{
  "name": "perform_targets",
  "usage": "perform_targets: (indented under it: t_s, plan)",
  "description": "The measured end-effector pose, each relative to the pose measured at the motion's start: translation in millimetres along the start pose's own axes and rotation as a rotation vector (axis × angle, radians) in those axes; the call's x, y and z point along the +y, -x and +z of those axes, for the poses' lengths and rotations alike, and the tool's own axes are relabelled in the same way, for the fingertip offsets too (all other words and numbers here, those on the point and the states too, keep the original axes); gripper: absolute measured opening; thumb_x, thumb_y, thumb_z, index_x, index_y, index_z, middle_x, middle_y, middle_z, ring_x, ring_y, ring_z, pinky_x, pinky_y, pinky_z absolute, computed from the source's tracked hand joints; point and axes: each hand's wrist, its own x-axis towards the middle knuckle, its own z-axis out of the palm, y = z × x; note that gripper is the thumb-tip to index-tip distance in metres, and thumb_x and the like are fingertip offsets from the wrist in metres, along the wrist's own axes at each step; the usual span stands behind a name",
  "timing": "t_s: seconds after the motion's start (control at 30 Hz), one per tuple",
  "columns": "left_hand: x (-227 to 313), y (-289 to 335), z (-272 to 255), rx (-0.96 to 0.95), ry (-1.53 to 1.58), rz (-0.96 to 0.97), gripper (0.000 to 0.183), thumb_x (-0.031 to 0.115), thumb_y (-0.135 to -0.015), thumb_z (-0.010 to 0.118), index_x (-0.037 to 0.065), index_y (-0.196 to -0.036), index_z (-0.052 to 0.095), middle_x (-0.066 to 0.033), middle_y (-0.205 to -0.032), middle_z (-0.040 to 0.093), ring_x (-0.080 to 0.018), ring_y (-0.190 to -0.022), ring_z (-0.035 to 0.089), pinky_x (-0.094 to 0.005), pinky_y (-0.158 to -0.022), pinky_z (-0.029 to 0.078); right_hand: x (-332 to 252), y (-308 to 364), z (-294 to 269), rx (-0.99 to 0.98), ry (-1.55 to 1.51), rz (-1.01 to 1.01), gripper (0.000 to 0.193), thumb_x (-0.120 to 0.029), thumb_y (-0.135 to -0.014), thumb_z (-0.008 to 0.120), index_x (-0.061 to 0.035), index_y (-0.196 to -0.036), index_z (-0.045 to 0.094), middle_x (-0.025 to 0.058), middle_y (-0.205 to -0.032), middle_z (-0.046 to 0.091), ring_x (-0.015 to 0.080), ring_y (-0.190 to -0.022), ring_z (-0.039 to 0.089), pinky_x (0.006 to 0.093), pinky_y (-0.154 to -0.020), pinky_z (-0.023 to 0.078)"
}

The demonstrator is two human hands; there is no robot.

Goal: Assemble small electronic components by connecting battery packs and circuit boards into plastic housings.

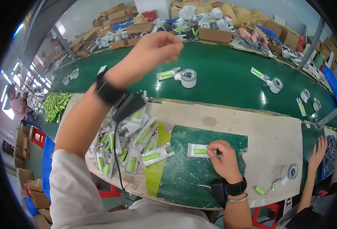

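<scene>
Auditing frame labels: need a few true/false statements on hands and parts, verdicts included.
1. The right hand is at a white plastic piece holding a light-green cylinder. True.
2. The left hand rests flat on the dark-green rectangular mat. False: it is raised.
3. A white plastic device with a round head lies right of the mat. True.
4. Loose bright-green cylinders are heaped at far right. False: that heap is at left.

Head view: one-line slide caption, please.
Right hand at a white holder with a green cylinder on the green mat, left hand raised near the green belt.
</scene>
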Motion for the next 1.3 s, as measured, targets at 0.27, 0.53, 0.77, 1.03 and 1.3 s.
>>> perform_targets:
  t_s: [0.27, 0.53, 0.77, 1.03, 1.3]
  plan:
    - [-187.2, -96.1, -19.3, -0.261, -0.902, -0.273, 0.040, 0.037, -0.077, 0.057, -0.001, -0.087, 0.062, -0.0182, -0.084, 0.061, -0.0309, -0.078, 0.056, -0.0366, -0.073, 0.044, -0.9, -0.6, -1.9, -0.016, 0.008, -0.019, 0.007, -0.004, -0.070, 0.062, -0.0027, -0.076, 0.058, 0.0105, -0.079, 0.058, 0.0273, -0.080, 0.052, 0.0346, -0.070, 0.041]
    - [-228.6, -112.6, -15.0, -0.360, -0.749, -0.367, 0.035, 0.034, -0.073, 0.059, 0.000, -0.078, 0.066, -0.0168, -0.078, 0.062, -0.0269, -0.075, 0.057, -0.0347, -0.070, 0.044, -4.2, -1.7, -3.7, -0.091, 0.060, -0.049, 0.012, -0.006, -0.067, 0.065, -0.0054, -0.078, 0.060, 0.0078, -0.081, 0.059, 0.0268, -0.082, 0.053, 0.0359, -0.073, 0.041]
    - [-217.9, -108.9, -7.6, -0.409, -0.620, -0.620, 0.031, 0.029, -0.071, 0.062, -0.001, -0.080, 0.062, -0.0100, -0.073, 0.059, -0.0189, -0.062, 0.053, -0.0301, -0.056, 0.045, -19.0, -2.6, -13.6, 0.151, 0.009, 0.009, 0.023, -0.012, -0.063, 0.070, -0.0029, -0.082, 0.060, 0.0132, -0.095, 0.055, 0.0282, -0.090, 0.052, 0.0355, -0.080, 0.041]
    - [-210.0, -96.6, -15.8, -0.553, -0.570, -0.620, 0.034, 0.034, -0.075, 0.061, 0.003, -0.087, 0.061, -0.0069, -0.080, 0.059, -0.0179, -0.070, 0.055, -0.0327, -0.056, 0.046, -68.9, -79.7, -36.4, -0.243, 0.310, -0.147, 0.021, -0.012, -0.069, 0.066, -0.0027, -0.085, 0.059, 0.0148, -0.091, 0.056, 0.0290, -0.087, 0.053, 0.0350, -0.076, 0.043]
    - [-221.0, -78.9, -26.6, -0.563, -0.626, -0.628, 0.032, 0.033, -0.072, 0.066, 0.004, -0.084, 0.061, -0.0051, -0.073, 0.057, -0.0151, -0.064, 0.052, -0.0287, -0.051, 0.045, 0.4, -206.5, 35.6, -0.311, 0.404, -0.065, 0.048, -0.024, -0.073, 0.063, -0.0016, -0.112, 0.045, 0.0203, -0.104, 0.052, 0.0318, -0.099, 0.051, 0.0364, -0.084, 0.041]
